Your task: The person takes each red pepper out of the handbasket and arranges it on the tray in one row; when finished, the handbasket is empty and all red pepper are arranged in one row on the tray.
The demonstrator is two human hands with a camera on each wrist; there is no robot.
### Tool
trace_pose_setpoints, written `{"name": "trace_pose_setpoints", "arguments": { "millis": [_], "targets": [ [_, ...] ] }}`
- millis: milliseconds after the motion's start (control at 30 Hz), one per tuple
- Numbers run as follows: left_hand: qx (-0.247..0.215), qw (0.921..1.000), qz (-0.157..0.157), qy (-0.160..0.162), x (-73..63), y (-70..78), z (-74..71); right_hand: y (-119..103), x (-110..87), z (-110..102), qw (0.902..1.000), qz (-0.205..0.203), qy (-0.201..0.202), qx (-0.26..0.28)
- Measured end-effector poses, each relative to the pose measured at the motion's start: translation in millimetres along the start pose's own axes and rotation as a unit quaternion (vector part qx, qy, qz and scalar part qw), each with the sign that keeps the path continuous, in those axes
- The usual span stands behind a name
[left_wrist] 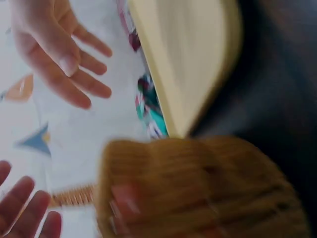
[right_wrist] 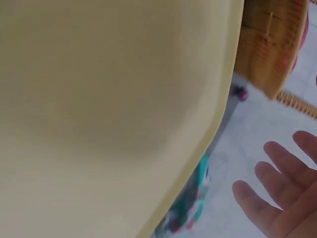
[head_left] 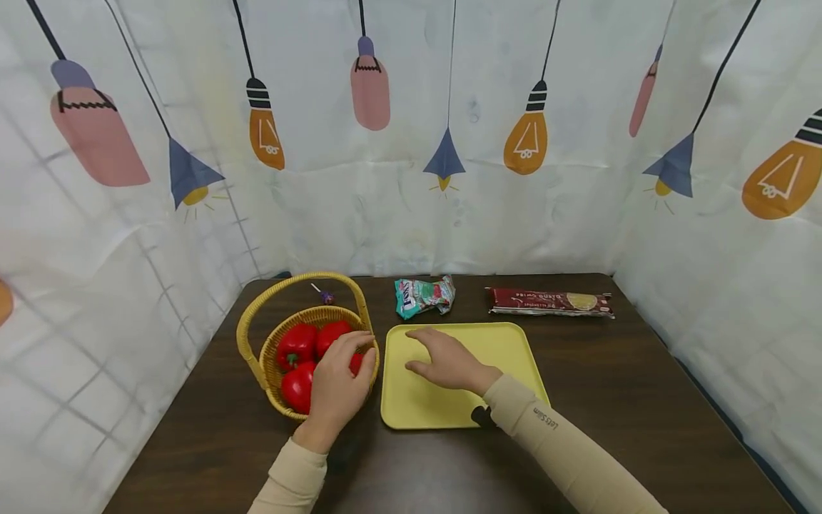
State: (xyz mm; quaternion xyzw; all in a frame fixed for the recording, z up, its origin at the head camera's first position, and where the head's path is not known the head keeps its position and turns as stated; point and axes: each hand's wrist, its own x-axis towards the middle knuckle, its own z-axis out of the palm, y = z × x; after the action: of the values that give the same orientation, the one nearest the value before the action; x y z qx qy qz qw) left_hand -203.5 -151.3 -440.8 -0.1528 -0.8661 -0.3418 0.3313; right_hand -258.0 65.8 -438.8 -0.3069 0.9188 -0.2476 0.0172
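Observation:
A yellow wicker basket [head_left: 271,378] with a tall looped handle stands on the left of the table, holding several red bell peppers [head_left: 297,346]. My left hand [head_left: 343,382] hovers over the basket's right side and partly hides the peppers there. Its fingers [left_wrist: 22,203] look loosely extended in the left wrist view, and I see nothing held. To the right, my right hand [head_left: 449,363] is above a yellow rectangular tray [head_left: 411,407], with thumb and fingers apart. Nothing is in it, and its fingers [right_wrist: 280,168] are spread in the right wrist view.
Behind the tray lies a teal snack packet [head_left: 424,296], with a long dark red biscuit packet [head_left: 552,302] to its right. A small purple lollipop [head_left: 327,297] rests behind the basket, seen through its handle. A patterned white curtain [head_left: 411,214] encloses the dark wooden table [head_left: 616,414].

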Motion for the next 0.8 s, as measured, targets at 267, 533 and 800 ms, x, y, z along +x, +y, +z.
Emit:
{"name": "trace_pose_setpoints", "arguments": {
  "millis": [267,533,800],
  "targets": [
    [-0.048,0.9766,-0.006,0.21,-28.3,-20.6,-39.3,-34,7.1,29,0.9959,-0.048,0.032,0.07],
    [-0.048,0.9211,-0.039,0.384,-23.1,-29.8,-58.9,-55,24.8,47,0.9908,-0.013,0.062,0.12],
    [-0.076,0.9332,-0.201,0.288,-32.1,-75.8,-46.7,-63,41.5,62,0.9933,0.027,0.081,0.079]
  ]
}}
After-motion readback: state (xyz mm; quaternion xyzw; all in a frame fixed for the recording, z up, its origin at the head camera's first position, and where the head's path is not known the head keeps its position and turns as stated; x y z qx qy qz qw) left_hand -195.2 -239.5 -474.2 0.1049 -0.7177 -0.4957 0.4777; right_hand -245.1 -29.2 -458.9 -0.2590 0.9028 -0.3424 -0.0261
